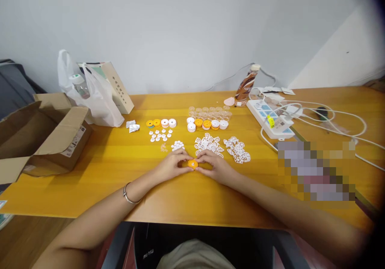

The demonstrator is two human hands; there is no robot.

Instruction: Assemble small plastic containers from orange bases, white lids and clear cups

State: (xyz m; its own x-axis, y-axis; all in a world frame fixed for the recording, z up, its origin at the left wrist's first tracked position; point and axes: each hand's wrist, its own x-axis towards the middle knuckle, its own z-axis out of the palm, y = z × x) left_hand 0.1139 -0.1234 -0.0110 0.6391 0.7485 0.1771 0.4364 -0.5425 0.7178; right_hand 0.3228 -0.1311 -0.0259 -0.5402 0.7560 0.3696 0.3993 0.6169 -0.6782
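Observation:
Between my two hands, low over the table, is a small round orange disc [193, 164] with a pale centre. My left hand [172, 165] grips its left edge with thumb and fingers. On the opposite edge, the thumb and fingers of my right hand [217, 167] close on it too. Just beyond my left hand lie small white oval pieces [177, 145] and tiny clear bits [164, 147]. Past my right hand are two piles of white cut-out pieces, a nearer-centre pile [208, 144] and a right pile [237, 150].
Orange and white discs [161, 123] line up behind white knobbed pieces [161, 135]. Clear cups [209, 112] stand behind more discs [207, 124]. A cardboard box [60, 140] and plastic bag [99, 104] are left; a bottle [246, 83], power strip [269, 118] and cables are right.

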